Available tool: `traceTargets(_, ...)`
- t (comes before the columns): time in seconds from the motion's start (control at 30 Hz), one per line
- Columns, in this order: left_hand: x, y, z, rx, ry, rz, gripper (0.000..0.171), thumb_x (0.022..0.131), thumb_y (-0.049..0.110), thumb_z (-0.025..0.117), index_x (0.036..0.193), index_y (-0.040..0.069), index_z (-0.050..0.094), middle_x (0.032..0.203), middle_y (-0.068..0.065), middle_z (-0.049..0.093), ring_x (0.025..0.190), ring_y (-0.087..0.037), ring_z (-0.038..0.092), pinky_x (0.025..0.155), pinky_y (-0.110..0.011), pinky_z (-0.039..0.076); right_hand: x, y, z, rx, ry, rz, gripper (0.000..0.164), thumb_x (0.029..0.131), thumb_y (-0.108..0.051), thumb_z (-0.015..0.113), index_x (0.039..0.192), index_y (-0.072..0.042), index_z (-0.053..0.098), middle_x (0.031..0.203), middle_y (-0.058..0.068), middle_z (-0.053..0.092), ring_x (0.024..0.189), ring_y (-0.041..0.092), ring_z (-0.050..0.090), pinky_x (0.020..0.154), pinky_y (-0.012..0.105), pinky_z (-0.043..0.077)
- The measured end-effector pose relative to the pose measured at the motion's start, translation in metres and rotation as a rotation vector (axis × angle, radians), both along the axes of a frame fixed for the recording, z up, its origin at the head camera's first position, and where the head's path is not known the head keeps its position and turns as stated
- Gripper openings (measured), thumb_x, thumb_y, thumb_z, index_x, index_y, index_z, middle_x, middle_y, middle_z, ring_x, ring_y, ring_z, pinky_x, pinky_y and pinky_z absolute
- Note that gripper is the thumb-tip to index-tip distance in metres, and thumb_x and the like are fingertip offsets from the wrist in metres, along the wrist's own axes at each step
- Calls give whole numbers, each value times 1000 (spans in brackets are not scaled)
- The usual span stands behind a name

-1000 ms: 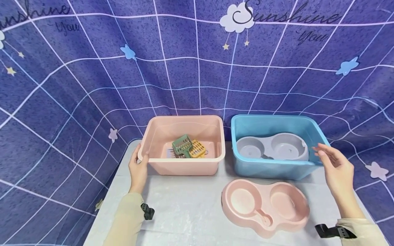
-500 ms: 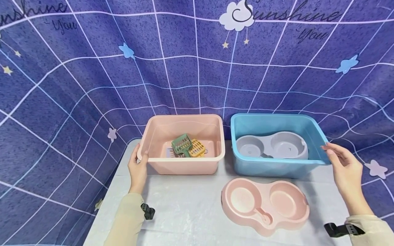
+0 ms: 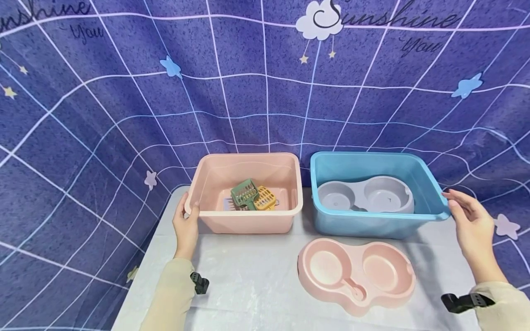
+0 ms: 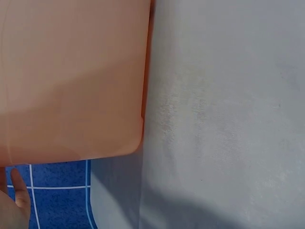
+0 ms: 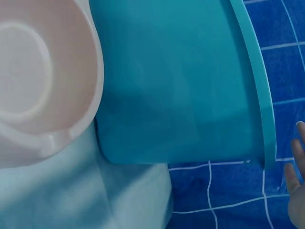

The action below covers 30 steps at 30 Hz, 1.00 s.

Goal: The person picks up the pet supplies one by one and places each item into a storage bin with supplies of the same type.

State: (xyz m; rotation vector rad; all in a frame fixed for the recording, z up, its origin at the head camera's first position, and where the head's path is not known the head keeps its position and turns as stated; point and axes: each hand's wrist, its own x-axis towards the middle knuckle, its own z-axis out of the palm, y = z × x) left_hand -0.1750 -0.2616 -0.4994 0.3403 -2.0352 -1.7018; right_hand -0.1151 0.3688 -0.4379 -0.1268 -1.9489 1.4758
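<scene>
My left hand (image 3: 187,227) holds the front left corner of a pink plastic bin (image 3: 248,223), thumb and fingers at either side of its rim. In the left wrist view only part of that hand (image 4: 12,205) shows, beside the bin's wall (image 4: 71,86). My right hand (image 3: 474,225) is at the front right corner of a blue bin (image 3: 360,225), its fingers loosely extended and holding nothing. The right wrist view shows the fingers (image 5: 298,157) just off the blue rim (image 5: 264,105). A grey double pet bowl (image 3: 360,195) sits inside the blue bin.
In the pink bin lie a green slotted scoop (image 3: 246,193) and a yellow one (image 3: 265,197), with a greyish item partly beneath them. A pink double pet bowl (image 3: 358,276) rests on the grey-white table (image 3: 244,280). A purple-blue gridded curtain (image 3: 265,101) hangs behind.
My right hand has moved rightward, from over the blue bin's right side to just outside its corner. The left hand stays at the pink bin; bins and bowls keep their places.
</scene>
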Motion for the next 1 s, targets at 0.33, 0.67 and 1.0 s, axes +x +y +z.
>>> traceTargets(0.33, 11, 9, 22, 3, -13, -29, 55, 99, 16, 57, 151, 5, 40, 150, -17, 41, 137, -29, 38, 111, -35, 38, -9, 16, -8, -90, 57, -15, 27, 94, 10, 56, 120, 11, 64, 98, -12, 73, 97, 2, 64, 86, 9, 45)
traceTargets(0.67, 5, 5, 11, 4, -16, -19, 55, 100, 19, 57, 151, 9, 41, 150, -13, 42, 136, -27, 39, 107, -25, 40, -17, 24, -19, -210, 2, -43, 25, 93, 7, 60, 117, 3, 70, 96, -13, 73, 92, 2, 63, 82, 8, 44)
traceTargets(1.0, 0, 3, -1, 6, 9, 0, 56, 100, 31, 59, 151, 16, 43, 153, -4, 41, 138, -20, 38, 111, -32, 38, -26, 23, -24, -268, -177, -124, 26, 95, -5, 63, 119, -10, 72, 95, -19, 69, 91, -3, 59, 79, 5, 40)
